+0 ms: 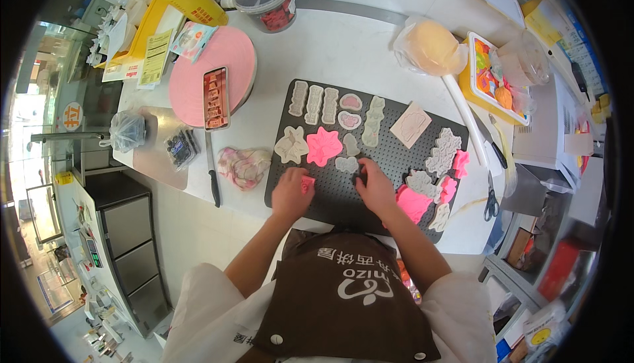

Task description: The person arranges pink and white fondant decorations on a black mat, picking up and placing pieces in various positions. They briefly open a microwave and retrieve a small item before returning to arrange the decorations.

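Observation:
My left hand (pixel 293 193) grips a small pink silicone mould (pixel 307 185) at the near left of a black perforated mat (pixel 327 204). My right hand (pixel 375 185) is over the mat's middle, thumb and fingers apart, with nothing visible between them. Just left of its fingertips lies a small grey mould (pixel 346 165). Beyond my hands are a pink leaf-shaped mould (pixel 324 146), a cream flower-shaped mould (pixel 291 145) and a long pale mould (pixel 373 121). A square shell-patterned mould (pixel 411 124) rests farther right. By my right forearm lies a bright pink mould (pixel 414 204), partly under a grey one (pixel 422 185).
Left of the mat are a crumpled cloth (pixel 244 167), a knife (pixel 213 185), a berry box (pixel 182 148) and a pink turntable (pixel 198 90) carrying a phone (pixel 216 98). A lidded bucket (pixel 265 1) stands behind. At right are scissors (pixel 491 204), another knife (pixel 490 145) and a white rolling pin (pixel 465 120).

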`<control>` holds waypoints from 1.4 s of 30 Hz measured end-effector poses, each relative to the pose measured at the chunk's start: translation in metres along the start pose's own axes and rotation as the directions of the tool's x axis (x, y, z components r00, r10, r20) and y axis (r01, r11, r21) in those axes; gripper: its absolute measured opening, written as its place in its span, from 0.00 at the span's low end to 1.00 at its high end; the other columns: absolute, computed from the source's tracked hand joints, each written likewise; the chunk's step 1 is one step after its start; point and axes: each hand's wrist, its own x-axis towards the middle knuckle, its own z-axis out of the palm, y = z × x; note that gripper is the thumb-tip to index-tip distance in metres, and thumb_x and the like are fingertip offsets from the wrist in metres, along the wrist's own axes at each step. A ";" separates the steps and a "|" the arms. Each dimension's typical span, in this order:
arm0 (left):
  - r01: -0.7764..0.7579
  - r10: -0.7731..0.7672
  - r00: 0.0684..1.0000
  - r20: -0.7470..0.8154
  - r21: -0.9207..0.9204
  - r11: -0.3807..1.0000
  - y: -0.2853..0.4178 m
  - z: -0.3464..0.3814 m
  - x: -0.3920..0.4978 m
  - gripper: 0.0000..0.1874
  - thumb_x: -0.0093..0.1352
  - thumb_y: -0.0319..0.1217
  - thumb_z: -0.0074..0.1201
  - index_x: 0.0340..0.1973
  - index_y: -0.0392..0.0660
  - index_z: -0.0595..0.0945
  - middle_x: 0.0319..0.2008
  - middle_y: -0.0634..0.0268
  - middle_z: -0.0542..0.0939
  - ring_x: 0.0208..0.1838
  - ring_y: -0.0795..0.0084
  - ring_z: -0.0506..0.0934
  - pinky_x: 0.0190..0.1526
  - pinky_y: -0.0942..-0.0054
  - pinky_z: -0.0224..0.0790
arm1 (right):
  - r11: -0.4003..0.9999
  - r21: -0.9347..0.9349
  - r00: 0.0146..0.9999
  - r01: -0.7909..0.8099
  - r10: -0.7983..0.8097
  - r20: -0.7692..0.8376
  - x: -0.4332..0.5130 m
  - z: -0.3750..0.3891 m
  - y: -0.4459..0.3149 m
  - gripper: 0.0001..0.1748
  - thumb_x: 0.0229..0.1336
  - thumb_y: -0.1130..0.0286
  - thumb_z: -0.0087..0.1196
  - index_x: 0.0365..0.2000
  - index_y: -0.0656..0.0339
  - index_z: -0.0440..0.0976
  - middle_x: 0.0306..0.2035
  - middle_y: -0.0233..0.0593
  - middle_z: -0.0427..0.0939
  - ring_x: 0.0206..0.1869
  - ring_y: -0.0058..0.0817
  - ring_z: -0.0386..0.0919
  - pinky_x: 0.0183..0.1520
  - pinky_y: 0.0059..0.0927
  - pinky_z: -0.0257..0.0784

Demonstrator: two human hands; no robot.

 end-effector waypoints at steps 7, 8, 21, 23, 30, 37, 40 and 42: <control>-0.100 0.103 0.994 -0.036 0.072 0.992 -0.019 0.008 -0.028 0.42 0.63 0.44 0.70 0.69 0.46 0.69 0.65 0.52 0.71 0.67 0.47 0.71 0.65 0.51 0.68 | 0.999 -0.043 0.999 -0.001 0.003 0.049 -0.047 -0.024 0.008 0.25 0.60 0.71 0.61 0.58 0.55 0.71 0.41 0.40 0.80 0.42 0.43 0.82 0.43 0.43 0.78; -0.056 0.059 0.998 -0.035 0.078 0.995 -0.016 0.013 -0.026 0.42 0.63 0.43 0.70 0.69 0.46 0.69 0.65 0.52 0.71 0.66 0.47 0.71 0.65 0.51 0.68 | 0.998 -0.035 0.995 -0.043 0.046 0.086 -0.054 -0.025 0.007 0.24 0.61 0.71 0.60 0.58 0.56 0.71 0.41 0.40 0.80 0.42 0.43 0.82 0.43 0.43 0.78; -0.005 0.005 0.992 -0.123 0.001 1.000 -0.010 0.026 -0.040 0.33 0.57 0.34 0.65 0.60 0.44 0.77 0.60 0.51 0.73 0.62 0.44 0.72 0.64 0.51 0.69 | 1.000 -0.010 0.991 0.009 -0.007 0.132 -0.118 -0.021 0.015 0.15 0.62 0.69 0.58 0.49 0.57 0.77 0.39 0.41 0.82 0.42 0.42 0.83 0.43 0.45 0.79; 0.071 -0.073 0.982 -0.175 -0.018 0.997 -0.016 0.020 -0.044 0.32 0.57 0.34 0.66 0.59 0.43 0.78 0.60 0.50 0.73 0.62 0.44 0.73 0.64 0.51 0.69 | 1.000 -0.005 0.993 -0.028 0.028 0.116 -0.127 -0.030 0.021 0.13 0.62 0.69 0.58 0.47 0.56 0.78 0.38 0.40 0.83 0.42 0.42 0.83 0.43 0.45 0.79; -0.263 0.233 0.953 -0.195 -0.146 0.954 0.063 0.053 -0.028 0.28 0.61 0.36 0.68 0.56 0.41 0.78 0.58 0.49 0.73 0.61 0.43 0.75 0.61 0.51 0.72 | 1.000 -0.012 0.994 -0.027 0.029 0.103 -0.136 -0.063 0.035 0.11 0.63 0.68 0.58 0.45 0.57 0.77 0.39 0.42 0.82 0.41 0.44 0.83 0.42 0.46 0.79; -0.175 0.174 0.979 -0.110 0.003 0.985 0.157 0.105 0.047 0.26 0.67 0.38 0.64 0.56 0.41 0.76 0.62 0.54 0.71 0.65 0.45 0.72 0.59 0.52 0.75 | 0.994 -0.105 0.989 0.024 -0.008 0.147 -0.155 -0.085 0.049 0.11 0.64 0.68 0.58 0.45 0.58 0.77 0.39 0.45 0.82 0.42 0.49 0.82 0.44 0.50 0.78; -0.160 0.176 0.982 -0.071 0.192 0.968 0.158 0.108 0.057 0.26 0.68 0.40 0.63 0.57 0.41 0.75 0.61 0.55 0.71 0.64 0.49 0.72 0.56 0.53 0.76 | 0.996 -0.077 0.995 0.033 -0.026 0.094 -0.168 -0.100 0.063 0.10 0.64 0.68 0.57 0.44 0.58 0.77 0.40 0.45 0.82 0.43 0.50 0.82 0.45 0.50 0.77; -0.214 0.248 0.962 -0.115 0.250 0.944 0.154 0.107 0.051 0.26 0.68 0.42 0.64 0.55 0.42 0.75 0.58 0.55 0.72 0.62 0.50 0.73 0.57 0.52 0.73 | 1.000 -0.018 0.998 -0.012 0.013 0.055 -0.173 -0.112 0.074 0.10 0.64 0.69 0.57 0.44 0.58 0.77 0.41 0.45 0.82 0.44 0.49 0.81 0.46 0.50 0.77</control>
